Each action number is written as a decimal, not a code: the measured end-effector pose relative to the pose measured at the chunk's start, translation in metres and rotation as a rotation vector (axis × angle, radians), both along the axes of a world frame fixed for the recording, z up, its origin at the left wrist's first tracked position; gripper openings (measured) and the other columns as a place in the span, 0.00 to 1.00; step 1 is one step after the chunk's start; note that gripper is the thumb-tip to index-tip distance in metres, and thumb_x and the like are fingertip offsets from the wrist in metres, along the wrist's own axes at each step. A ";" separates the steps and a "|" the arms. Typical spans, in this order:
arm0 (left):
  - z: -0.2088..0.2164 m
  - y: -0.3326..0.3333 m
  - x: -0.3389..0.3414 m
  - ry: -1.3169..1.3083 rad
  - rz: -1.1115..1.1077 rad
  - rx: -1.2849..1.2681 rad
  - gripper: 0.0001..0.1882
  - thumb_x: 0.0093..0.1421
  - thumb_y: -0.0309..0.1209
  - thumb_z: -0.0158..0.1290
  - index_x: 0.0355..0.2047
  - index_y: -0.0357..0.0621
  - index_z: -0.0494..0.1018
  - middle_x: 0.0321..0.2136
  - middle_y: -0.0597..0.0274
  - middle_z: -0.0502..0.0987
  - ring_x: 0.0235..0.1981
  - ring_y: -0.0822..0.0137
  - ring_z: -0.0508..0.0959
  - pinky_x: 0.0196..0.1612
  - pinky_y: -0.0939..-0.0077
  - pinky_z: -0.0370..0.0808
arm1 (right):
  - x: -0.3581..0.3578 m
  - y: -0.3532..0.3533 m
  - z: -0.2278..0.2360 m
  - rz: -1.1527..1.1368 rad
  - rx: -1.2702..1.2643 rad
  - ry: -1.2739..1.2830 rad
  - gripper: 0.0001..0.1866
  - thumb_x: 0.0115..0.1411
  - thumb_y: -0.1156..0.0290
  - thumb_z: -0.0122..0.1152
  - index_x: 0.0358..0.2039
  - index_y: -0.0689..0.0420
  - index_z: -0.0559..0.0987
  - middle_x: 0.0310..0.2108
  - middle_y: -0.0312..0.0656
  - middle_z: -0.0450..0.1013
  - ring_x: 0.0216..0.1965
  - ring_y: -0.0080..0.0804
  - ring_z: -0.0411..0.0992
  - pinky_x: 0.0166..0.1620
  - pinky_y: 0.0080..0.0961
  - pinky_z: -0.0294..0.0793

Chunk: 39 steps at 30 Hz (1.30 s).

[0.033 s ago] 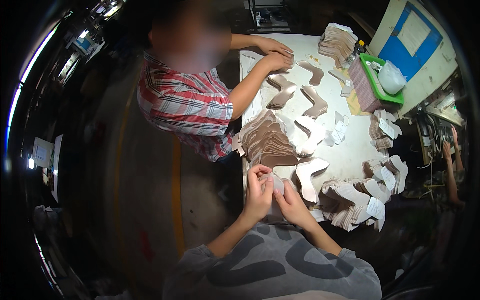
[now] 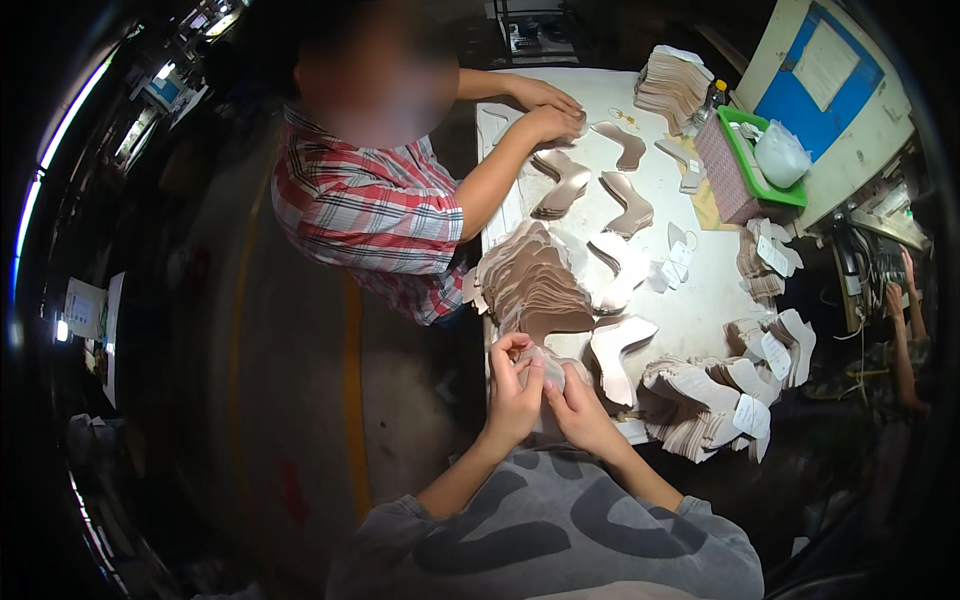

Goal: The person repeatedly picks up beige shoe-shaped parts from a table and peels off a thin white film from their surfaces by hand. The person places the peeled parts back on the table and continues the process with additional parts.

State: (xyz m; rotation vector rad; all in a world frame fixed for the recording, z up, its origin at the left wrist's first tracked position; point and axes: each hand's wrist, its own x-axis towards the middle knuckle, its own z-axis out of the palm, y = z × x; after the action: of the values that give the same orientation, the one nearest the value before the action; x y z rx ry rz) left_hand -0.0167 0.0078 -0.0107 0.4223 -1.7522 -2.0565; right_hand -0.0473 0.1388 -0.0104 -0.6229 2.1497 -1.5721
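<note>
Close to my body, at the near edge of the white table, my left hand (image 2: 514,398) and my right hand (image 2: 580,412) pinch a pale beige cut piece (image 2: 548,370) between them. Both thumbs press on its near side, and the left fingers bend over its far edge. My hands hide part of the piece. Just beyond them fans a large stack of brown curved cut pieces (image 2: 535,285). To the right of my hands lies a pale V-shaped pile of pieces (image 2: 617,360).
Across the table (image 2: 690,290), a co-worker in a checked shirt (image 2: 375,210) rests both hands by small piles. Tagged stacks (image 2: 705,395) line the right edge. A green basket (image 2: 735,135) holding a white plastic bag (image 2: 783,155) stands at the far right, near a bottle (image 2: 718,93).
The pale piece has shifted slightly between my fingers, and my left fingertips have moved a little to the left. The co-worker's hands stay in place.
</note>
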 end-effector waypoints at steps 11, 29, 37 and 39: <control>-0.019 -0.041 0.025 -0.136 -0.298 0.416 0.10 0.72 0.30 0.55 0.48 0.36 0.75 0.39 0.69 0.78 0.38 0.81 0.75 0.42 0.86 0.71 | -0.018 0.003 0.014 0.013 -0.062 -0.069 0.16 0.74 0.62 0.53 0.34 0.62 0.73 0.26 0.43 0.70 0.26 0.34 0.67 0.32 0.32 0.66; 0.027 -0.015 0.015 0.241 -0.142 0.565 0.10 0.75 0.30 0.51 0.51 0.37 0.68 0.42 0.64 0.75 0.40 0.79 0.75 0.46 0.84 0.73 | -0.007 -0.027 0.065 0.080 -0.359 -0.164 0.13 0.79 0.64 0.44 0.47 0.60 0.72 0.29 0.32 0.66 0.30 0.18 0.63 0.34 0.19 0.65; 0.027 -0.027 0.018 0.254 -0.220 0.513 0.10 0.74 0.32 0.53 0.48 0.39 0.69 0.43 0.64 0.74 0.42 0.78 0.74 0.44 0.82 0.73 | -0.001 -0.029 0.074 0.081 -0.372 -0.233 0.11 0.77 0.67 0.47 0.45 0.62 0.73 0.28 0.40 0.69 0.30 0.26 0.67 0.36 0.26 0.68; 0.026 -0.030 0.018 0.258 -0.240 0.525 0.09 0.73 0.31 0.53 0.48 0.39 0.70 0.44 0.64 0.74 0.42 0.77 0.74 0.45 0.82 0.73 | -0.001 -0.029 0.076 0.100 -0.403 -0.208 0.10 0.77 0.68 0.47 0.46 0.62 0.73 0.28 0.40 0.69 0.29 0.25 0.67 0.35 0.26 0.67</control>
State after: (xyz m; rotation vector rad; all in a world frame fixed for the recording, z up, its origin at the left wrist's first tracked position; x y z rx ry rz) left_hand 0.0015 -0.0220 0.0155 0.0826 -1.1474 -2.6066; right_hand -0.0485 0.1101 0.0657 -0.6437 1.6391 -1.9360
